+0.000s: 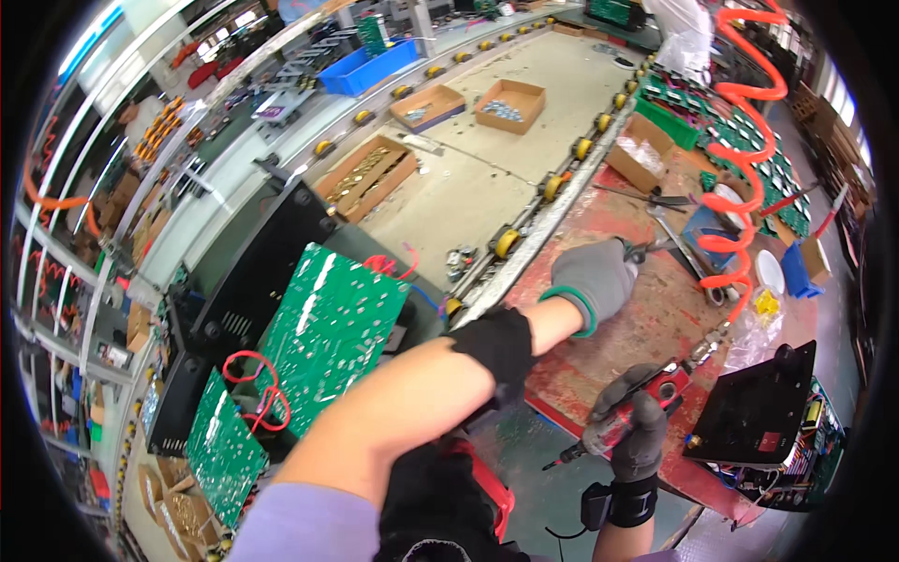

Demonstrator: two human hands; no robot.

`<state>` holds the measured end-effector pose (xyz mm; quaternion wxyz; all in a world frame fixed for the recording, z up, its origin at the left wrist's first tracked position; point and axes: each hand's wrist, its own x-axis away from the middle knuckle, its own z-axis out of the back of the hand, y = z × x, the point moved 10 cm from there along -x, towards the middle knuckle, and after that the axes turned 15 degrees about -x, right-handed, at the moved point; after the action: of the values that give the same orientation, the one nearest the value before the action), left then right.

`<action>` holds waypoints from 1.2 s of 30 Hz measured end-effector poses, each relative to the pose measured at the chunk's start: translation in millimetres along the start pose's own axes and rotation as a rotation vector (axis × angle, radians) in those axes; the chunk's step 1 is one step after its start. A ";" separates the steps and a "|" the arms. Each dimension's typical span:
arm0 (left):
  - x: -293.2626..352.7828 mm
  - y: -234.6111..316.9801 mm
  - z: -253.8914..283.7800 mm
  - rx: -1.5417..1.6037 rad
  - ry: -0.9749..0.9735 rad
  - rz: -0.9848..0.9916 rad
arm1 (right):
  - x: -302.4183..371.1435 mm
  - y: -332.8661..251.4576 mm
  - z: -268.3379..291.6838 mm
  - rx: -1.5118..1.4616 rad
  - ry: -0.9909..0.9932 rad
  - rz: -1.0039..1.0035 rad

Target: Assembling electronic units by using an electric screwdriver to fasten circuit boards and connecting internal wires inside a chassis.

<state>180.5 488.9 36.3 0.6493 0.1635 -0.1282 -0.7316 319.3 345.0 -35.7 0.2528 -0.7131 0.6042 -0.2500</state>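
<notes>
My right hand (639, 440), in a dark glove, is wrapped round a red air screwdriver (613, 426). Its thin bit points down and left, and its other end joins an orange coiled hose (735, 192). My left hand (592, 279), in a grey glove with a green cuff, reaches over the worn red workbench (599, 361). Its fingers are closed at one end of a dark metal tool (648, 249), whose kind I cannot make out. Left of my forearm stand a large green circuit board (328, 323) and a smaller green circuit board (223, 450), with red wires between them.
A black-panelled unit (760, 412) sits at the bench's right edge. Beyond my left hand lie hand tools (679, 239) and a carton (641, 155). A roller rail (552, 187) borders the conveyor, which carries boxes of small parts (510, 106). A blue bin (370, 67) stands farther back.
</notes>
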 end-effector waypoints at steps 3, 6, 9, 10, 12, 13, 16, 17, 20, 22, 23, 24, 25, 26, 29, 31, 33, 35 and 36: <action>67.1 -51.8 62.2 0.562 -0.205 0.154 | 3.5 -4.6 -3.1 0.041 -0.050 0.055; 187.4 -100.9 168.7 0.995 0.153 -0.003 | 1.4 -2.4 5.0 0.009 -0.042 0.047; 317.0 -140.8 218.0 1.138 0.377 0.037 | -6.8 4.8 -0.9 -0.065 -0.206 -0.039; 355.7 -146.6 222.3 1.209 0.374 0.080 | -10.3 6.0 -2.0 -0.062 -0.244 -0.052; 420.7 -156.4 223.1 1.113 0.318 0.257 | -12.9 5.9 4.1 0.003 -0.205 -0.051; 451.4 -161.6 223.0 0.943 0.266 0.389 | -11.7 5.7 1.4 0.054 -0.220 -0.044; 520.1 -174.3 218.5 0.314 0.164 0.702 | -1.0 13.7 -16.6 0.215 -0.235 -0.049; 529.3 -169.6 221.0 0.093 0.153 0.671 | 3.3 17.2 -29.3 0.253 -0.254 -0.036; 541.8 -167.4 218.7 -0.446 0.067 0.600 | 19.8 37.0 -87.6 0.232 -0.404 -0.037; 534.6 -170.7 214.1 -0.575 0.045 0.473 | 27.5 42.4 -127.6 0.187 -0.450 0.015; 529.3 -172.5 214.8 -0.647 0.053 0.415 | 32.9 46.1 -149.1 0.114 -0.491 -0.017; 523.5 -175.5 213.4 -0.677 0.039 0.363 | 39.3 45.0 -171.3 0.116 -0.543 0.009; 519.3 -183.3 206.6 -0.673 -0.051 0.355 | 46.0 43.8 -192.7 0.104 -0.595 0.020; 514.3 -185.9 203.9 -0.681 -0.093 0.317 | 52.6 42.5 -212.9 0.091 -0.646 0.030; 505.4 -187.0 199.2 -0.710 -0.165 0.250 | 70.6 43.3 -263.2 0.023 -0.768 -0.002; 504.3 -186.2 195.7 -0.725 -0.187 0.236 | 82.4 42.8 -289.7 0.015 -0.847 0.047; 505.5 -185.1 192.2 -0.743 -0.186 0.231 | 93.8 50.4 -312.9 -0.046 -0.938 -0.002; 507.2 -186.7 191.0 -0.779 -0.174 0.248 | 100.1 57.3 -331.2 -0.029 -0.978 -0.002; 506.0 -184.2 193.5 -0.795 -0.123 0.232 | 103.4 62.9 -340.4 -0.040 -1.011 -0.010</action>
<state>-117.5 4.9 102.7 0.7312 -0.1593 0.1079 -0.6545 62.6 214.0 182.3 0.4988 -0.7527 0.4073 0.1368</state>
